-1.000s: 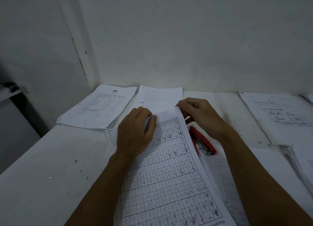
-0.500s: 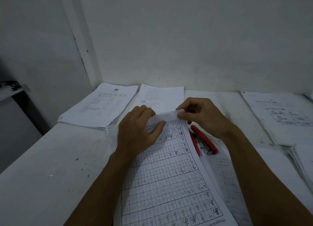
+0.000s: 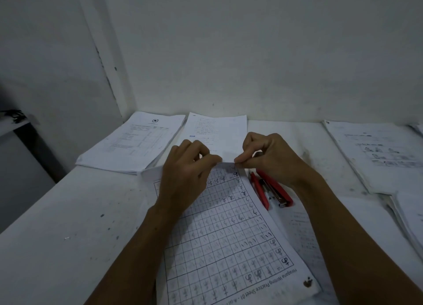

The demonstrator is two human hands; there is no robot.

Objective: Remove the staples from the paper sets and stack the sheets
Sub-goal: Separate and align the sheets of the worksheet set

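We are working at the far top corner of the practice sheet set [image 3: 229, 231], a grid-printed worksheet that lies on the white counter [image 3: 68, 213] right in front of us, its far edge lifted off the surface. Our left hand [image 3: 183, 179] rests over the upper left part of the set with fingers curled, thumb and fingertips pinching the raised edge; our right hand [image 3: 270, 158] pinches the same edge just beside it, at the corner where a staple would sit. So both grips are narrow and closed on paper, though the staple itself is too small to see, and we cannot tell whether it is out yet. We judge the step in hand to be freeing this corner, either picking the staple loose or peeling the top sheet from those beneath. A red stapler [image 3: 272, 190] lies open on the counter just right of the set, under our right wrist and untouched. The next move calls for a steady hold from the left hand while the right pulls gently, since thin paper tears easily at a stapled corner. Once loose, the sheets probably belong on one of the piles: a paper stack [image 3: 130, 144] sits at the far left, a single printed page [image 3: 215, 130] lies beyond our hands, and more papers [image 3: 377, 153] spread along the right.
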